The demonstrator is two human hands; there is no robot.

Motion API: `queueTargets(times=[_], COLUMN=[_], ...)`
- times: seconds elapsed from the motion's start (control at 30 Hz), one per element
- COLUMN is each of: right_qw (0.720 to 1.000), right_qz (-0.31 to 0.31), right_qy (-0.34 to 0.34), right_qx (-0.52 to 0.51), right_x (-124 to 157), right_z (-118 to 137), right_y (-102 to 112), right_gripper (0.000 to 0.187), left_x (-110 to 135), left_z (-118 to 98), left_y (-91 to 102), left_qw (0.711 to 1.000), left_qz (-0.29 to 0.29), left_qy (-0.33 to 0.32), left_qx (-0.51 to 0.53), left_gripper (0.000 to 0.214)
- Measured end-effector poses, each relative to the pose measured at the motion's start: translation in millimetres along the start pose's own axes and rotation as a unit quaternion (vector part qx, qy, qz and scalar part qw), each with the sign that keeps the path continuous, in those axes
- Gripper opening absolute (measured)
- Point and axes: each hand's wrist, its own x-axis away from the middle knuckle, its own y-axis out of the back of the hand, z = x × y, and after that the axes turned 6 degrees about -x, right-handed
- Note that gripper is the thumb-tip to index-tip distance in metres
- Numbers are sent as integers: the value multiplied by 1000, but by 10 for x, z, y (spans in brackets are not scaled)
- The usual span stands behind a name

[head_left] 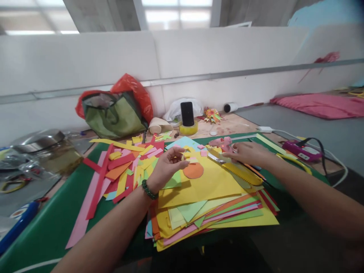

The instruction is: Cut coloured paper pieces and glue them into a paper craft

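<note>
My left hand [167,167], with a green bead bracelet [148,189] at its wrist, is closed in a pinch above the paper stack. A small yellowish paper piece [183,157] shows at its fingertips. My right hand [246,153] is at a pink glue gun [220,143] with a red light; its fingers appear closed around the rear part, though the grip is partly hidden. Below that hand lies a yellow utility knife [241,174]. An orange paper circle [193,171] rests on the top yellow sheet [210,189], between my hands.
Paper strips [122,167] in many colours cover the green mat's [54,212] left side. Behind stand a phone [187,113] on a tape roll [188,128], a paper flower [212,115] and a green bag [115,117]. A purple power strip [302,150] and cables lie right.
</note>
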Motion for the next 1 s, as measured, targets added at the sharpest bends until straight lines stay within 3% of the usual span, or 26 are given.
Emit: queueTargets(times=[0.03, 0.1, 0.17, 0.23, 0.33, 0.43, 0.53, 0.7, 1.0], right_qw=[998, 998, 993, 966, 908, 871, 874, 898, 904], right_qz=[-3, -35, 10, 87, 159, 161, 135, 106, 21], right_qy=[-49, -3, 104, 144, 73, 33, 70, 175, 241], right_qx=[46, 43, -57, -197, -381, -464, -461, -390, -353], right_x=[99, 290, 410, 414, 244, 36, -86, -147, -45], right_z=[67, 238, 433, 620, 823, 927, 988, 1048, 1014], right_y=[84, 190, 175, 66, -114, -162, -97, 2, -145], right_gripper=[50, 50, 49, 47, 42, 29, 16, 10, 16], left_x=[0, 2, 11, 24, 41, 41, 40, 59, 32], left_z=[0, 3, 8, 15, 24, 28, 13, -39, -6], left_y=[-8, -34, -70, -108, -145, -144, -124, -98, -71], left_qw=[1000, 999, 996, 993, 988, 984, 980, 982, 984], left_qz=[-14, -37, -50, -55, -60, -76, -89, -107, -137], left_qy=[-7, -33, -67, -103, -139, -159, -175, -149, -113], left_qx=[10, 13, 6, 1, -10, -23, -38, -45, 13], left_gripper=[44, 42, 40, 40, 41, 43, 42, 26, 29])
